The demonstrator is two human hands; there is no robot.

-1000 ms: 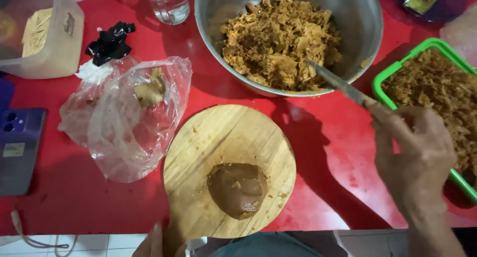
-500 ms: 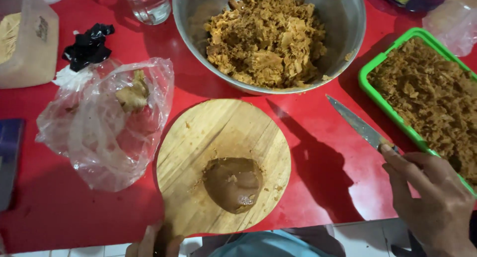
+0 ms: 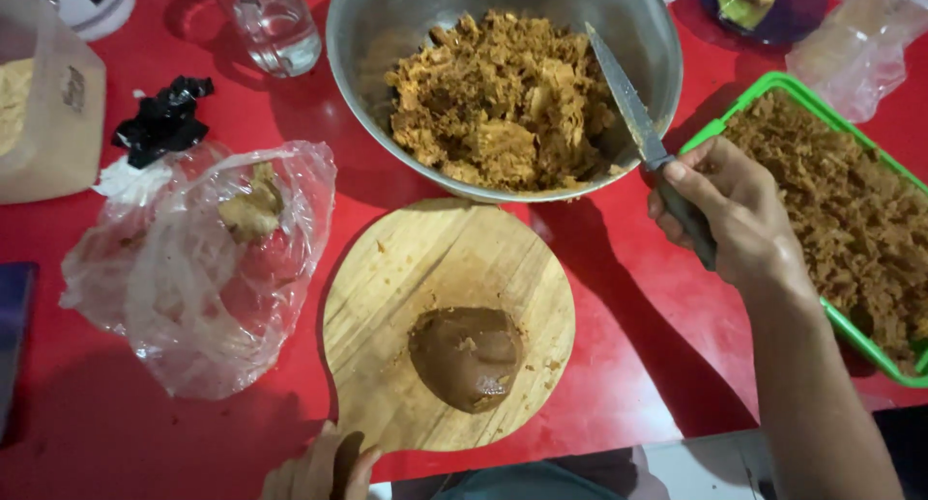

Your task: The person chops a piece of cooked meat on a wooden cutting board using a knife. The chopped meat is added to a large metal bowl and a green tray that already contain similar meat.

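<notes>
Two hands, one knife, one brown lump

Two bare hands work over a glossy red table (image 3: 116, 432). On the right, the right hand (image 3: 735, 215) is wrapped tight around the dark handle of a knife (image 3: 633, 109), its slim, pointed steel blade slanting up over the rim of a round metal bowl (image 3: 358, 85) heaped with shredded, fibrous golden-brown filling (image 3: 498, 99). At the near edge, the left hand (image 3: 319, 471) pinches the handle of a round wooden board (image 3: 387, 297) with pale, visible grain. A smooth, domed lump of dark brown paste (image 3: 467, 357) sits on the near half of the board, with crumbs beside it. Left of the board lies a crumpled clear plastic bag (image 3: 193, 297). At the far right, a green rectangular tray (image 3: 720, 133) holds more coarse brown shreds.
</notes>
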